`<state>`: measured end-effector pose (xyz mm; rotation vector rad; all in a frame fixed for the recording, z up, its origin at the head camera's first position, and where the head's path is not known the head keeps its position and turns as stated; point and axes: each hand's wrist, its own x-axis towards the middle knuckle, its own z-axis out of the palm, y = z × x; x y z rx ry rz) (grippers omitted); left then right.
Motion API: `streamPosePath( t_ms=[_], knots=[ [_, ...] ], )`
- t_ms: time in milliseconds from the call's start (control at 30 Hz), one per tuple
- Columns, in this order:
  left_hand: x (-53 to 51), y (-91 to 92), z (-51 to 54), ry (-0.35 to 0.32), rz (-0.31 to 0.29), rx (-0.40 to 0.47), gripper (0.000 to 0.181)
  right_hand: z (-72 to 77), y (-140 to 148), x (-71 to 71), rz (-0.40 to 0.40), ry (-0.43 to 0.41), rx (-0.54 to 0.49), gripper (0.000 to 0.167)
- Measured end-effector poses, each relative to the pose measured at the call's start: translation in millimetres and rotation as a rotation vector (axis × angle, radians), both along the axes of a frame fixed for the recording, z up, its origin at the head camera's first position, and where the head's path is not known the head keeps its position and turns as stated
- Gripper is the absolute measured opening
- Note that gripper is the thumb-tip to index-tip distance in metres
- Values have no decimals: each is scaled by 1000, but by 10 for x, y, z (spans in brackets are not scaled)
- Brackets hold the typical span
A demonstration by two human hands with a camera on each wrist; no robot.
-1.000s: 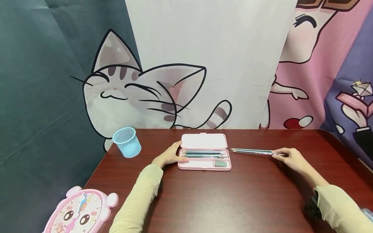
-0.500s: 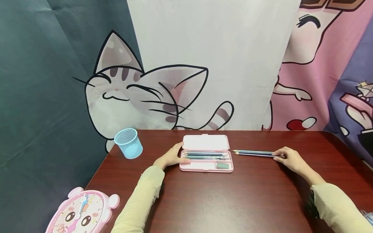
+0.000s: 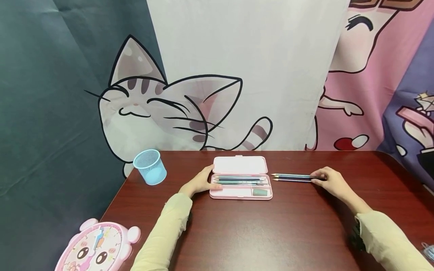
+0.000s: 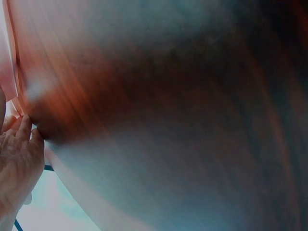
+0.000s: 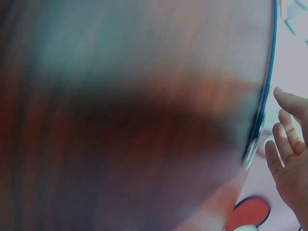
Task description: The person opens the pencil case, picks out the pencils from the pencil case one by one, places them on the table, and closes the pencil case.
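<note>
Status is judged as partway: the pink pencil case lies on the table with its lid folded back, stored pencils occupy the rear compartment, and a green block sits in the front right one. The outer pencils — at least two, the exact count unclear — lie just right of the case, outside it. By that reading, the case end is in order; what is left concerns the outer pencils and the unclosed lid. The right hand is at their rear ends; the right wrist view shows its fingers extended and set apart, none curled round a pencil. The left hand rests spread at the left end of the case, thumb on the tray, fingers beside the lid. The outer pencils have their long axis running left to right, nearly parallel to the case's long side, sharpened tips toward the case — slightly fanned at that end. The stored pencils lie lengthwise along the same direction.
</note>
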<state>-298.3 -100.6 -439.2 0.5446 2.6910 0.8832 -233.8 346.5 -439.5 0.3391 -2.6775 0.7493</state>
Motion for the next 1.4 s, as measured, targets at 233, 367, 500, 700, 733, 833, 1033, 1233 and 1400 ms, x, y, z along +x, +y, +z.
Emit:
streamPosePath(
  t_ms=[233, 367, 500, 700, 733, 833, 1033, 1233, 1400],
  knots=[
    [8, -16, 6, -8, 1, 3, 100, 109, -576, -120, 93, -98, -83, 18],
    [15, -10, 12, -6, -1, 0, 100, 120, -917, -185, 181, -149, -135, 16],
    [24, 6, 11, 5, -8, 1, 99, 113, -1180, -240, 256, -163, -134, 13],
    [25, 20, -1, 6, -17, -4, 98, 82, -1378, -334, 364, -224, -83, 17],
    [22, 18, -3, 7, -19, -5, 98, 77, -1392, -348, 383, -243, -81, 18],
    [15, 8, -3, 9, -17, -11, 98, 77, -1431, -380, 424, -272, -71, 23],
    [8, 8, 7, 3, -4, -15, 98, 86, -1465, -384, 413, -258, -37, 21],
    [6, 6, -1, -2, -3, -11, 98, 97, -1487, -334, 389, -238, -51, 13],
    [-3, -6, -11, -1, -5, -5, 100, 90, -1488, -295, 405, -200, -63, 9]
  ],
)
